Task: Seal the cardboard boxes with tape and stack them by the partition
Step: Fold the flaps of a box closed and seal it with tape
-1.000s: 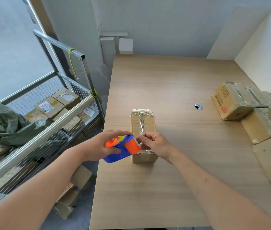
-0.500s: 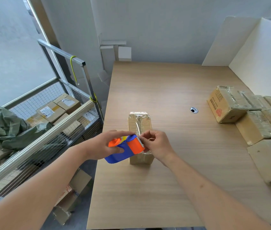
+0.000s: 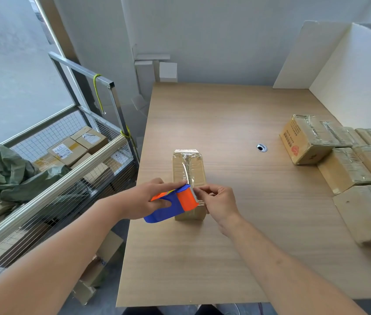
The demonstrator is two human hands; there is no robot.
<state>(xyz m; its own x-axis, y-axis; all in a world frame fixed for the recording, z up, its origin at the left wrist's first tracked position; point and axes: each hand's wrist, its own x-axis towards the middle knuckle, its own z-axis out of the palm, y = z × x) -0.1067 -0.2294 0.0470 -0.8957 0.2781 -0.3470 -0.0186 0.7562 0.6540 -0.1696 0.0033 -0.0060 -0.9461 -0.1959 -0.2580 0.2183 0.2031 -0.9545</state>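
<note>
- A wire cage cart (image 3: 102,142) beside the table (image 3: 236,246) holds labelled cartons.
- The left hand (image 3: 148,201) grips the blue-and-orange tape dispenser (image 3: 175,204) at the near end of the cardboard box (image 3: 189,171).
- That box lies near the table's left edge, tape along its top.
- The right hand (image 3: 219,202) pinches the tape end at the dispenser's blade.
- Taped boxes (image 3: 343,164) sit stacked by the white partition (image 3: 350,71).

- tape dispenser (image 3: 175,204): blue body, orange roller section
- box (image 3: 189,169): tan cardboard, glossy clear tape
- surface (image 3: 225,114): light wood grain
- partition (image 3: 350,73): white
- stacked boxes (image 3: 343,155): tan, one with red print
</note>
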